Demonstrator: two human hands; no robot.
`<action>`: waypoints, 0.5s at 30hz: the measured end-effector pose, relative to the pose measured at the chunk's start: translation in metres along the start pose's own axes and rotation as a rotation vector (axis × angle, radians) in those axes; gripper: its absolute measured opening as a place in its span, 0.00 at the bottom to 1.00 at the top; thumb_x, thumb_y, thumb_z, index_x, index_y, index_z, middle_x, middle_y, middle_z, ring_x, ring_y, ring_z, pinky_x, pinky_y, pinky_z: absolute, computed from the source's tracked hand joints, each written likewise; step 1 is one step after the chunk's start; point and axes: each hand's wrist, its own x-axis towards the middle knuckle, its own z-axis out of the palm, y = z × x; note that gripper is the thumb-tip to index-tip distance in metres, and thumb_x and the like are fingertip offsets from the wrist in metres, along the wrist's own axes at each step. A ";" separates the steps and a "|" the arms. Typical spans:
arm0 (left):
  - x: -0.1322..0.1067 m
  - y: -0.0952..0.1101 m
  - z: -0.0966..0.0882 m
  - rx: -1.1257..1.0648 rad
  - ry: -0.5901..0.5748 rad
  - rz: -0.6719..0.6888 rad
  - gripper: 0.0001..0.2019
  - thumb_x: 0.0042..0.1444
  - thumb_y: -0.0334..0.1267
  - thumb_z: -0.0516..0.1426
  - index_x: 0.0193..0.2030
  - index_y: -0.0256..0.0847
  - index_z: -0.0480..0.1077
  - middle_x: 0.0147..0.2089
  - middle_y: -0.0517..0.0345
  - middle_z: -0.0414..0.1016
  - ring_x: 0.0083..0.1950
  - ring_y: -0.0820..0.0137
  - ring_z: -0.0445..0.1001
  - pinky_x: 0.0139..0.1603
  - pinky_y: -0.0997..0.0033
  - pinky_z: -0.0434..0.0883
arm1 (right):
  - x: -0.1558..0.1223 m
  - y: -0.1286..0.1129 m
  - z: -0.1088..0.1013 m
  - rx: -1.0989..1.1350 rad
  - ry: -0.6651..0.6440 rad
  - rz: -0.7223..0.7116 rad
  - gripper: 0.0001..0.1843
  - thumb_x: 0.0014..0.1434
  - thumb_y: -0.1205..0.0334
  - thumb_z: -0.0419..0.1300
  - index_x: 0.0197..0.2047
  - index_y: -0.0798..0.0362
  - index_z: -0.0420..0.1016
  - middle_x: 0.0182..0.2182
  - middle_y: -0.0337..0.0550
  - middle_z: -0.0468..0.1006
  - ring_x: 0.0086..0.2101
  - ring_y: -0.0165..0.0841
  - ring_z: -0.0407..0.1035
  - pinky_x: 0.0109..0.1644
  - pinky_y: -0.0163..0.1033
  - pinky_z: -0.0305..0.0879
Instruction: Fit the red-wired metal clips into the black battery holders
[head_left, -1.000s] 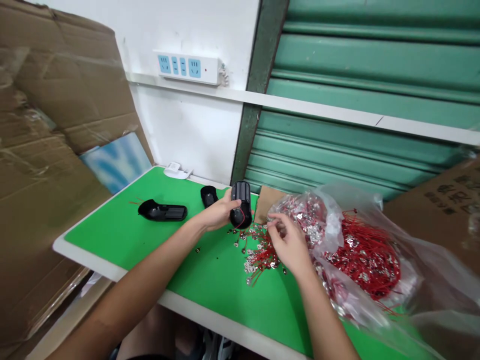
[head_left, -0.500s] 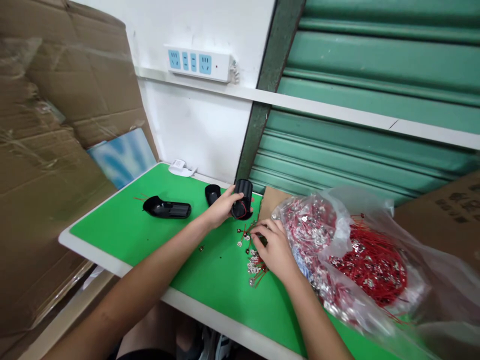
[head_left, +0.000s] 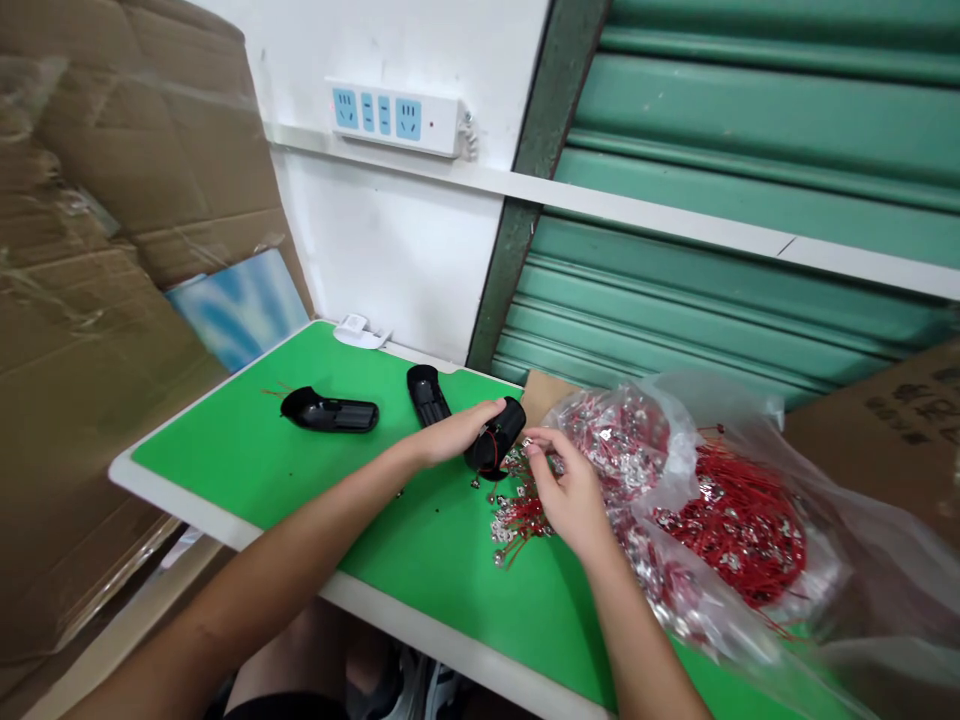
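Note:
My left hand (head_left: 454, 433) is wrapped round a black plastic housing (head_left: 501, 436) with a red wire in it, tilted just above the green table top (head_left: 300, 470). My right hand (head_left: 570, 490) is right beside it, fingers pinched over a small heap of red wires with metal tabs (head_left: 517, 515). What the fingertips pinch is too small to make out. A clear plastic bag (head_left: 720, 510) full of the same red wires lies to the right of that hand.
Two more black plastic housings lie on the table, one at the left (head_left: 330, 411), one behind my left hand (head_left: 427, 392). Cardboard sheets (head_left: 97, 250) lean at the left, a cardboard box (head_left: 892, 420) stands at the right. A power strip (head_left: 394, 117) hangs on the wall.
My left hand has tipped the black housing from upright over toward the right and lowered it. My right hand has moved up from the wire heap toward the housing.

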 end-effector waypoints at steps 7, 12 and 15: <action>0.001 -0.001 0.002 0.124 -0.009 -0.014 0.32 0.62 0.67 0.51 0.42 0.36 0.76 0.34 0.54 0.79 0.42 0.63 0.74 0.49 0.64 0.69 | -0.001 -0.003 0.002 0.030 0.027 -0.005 0.06 0.65 0.58 0.59 0.44 0.49 0.73 0.35 0.42 0.80 0.37 0.36 0.76 0.43 0.41 0.72; 0.003 -0.004 0.002 0.168 -0.011 0.022 0.31 0.62 0.67 0.51 0.42 0.36 0.74 0.35 0.55 0.78 0.42 0.64 0.73 0.48 0.65 0.69 | -0.002 0.002 0.002 -0.001 0.015 -0.002 0.12 0.64 0.60 0.61 0.52 0.49 0.74 0.34 0.40 0.81 0.35 0.36 0.75 0.44 0.42 0.71; 0.003 -0.005 0.002 0.186 0.010 0.038 0.30 0.62 0.66 0.51 0.45 0.37 0.73 0.37 0.55 0.77 0.44 0.64 0.73 0.49 0.65 0.68 | -0.001 0.001 0.000 -0.090 0.031 -0.074 0.07 0.65 0.61 0.61 0.44 0.48 0.79 0.36 0.42 0.81 0.39 0.38 0.75 0.47 0.45 0.69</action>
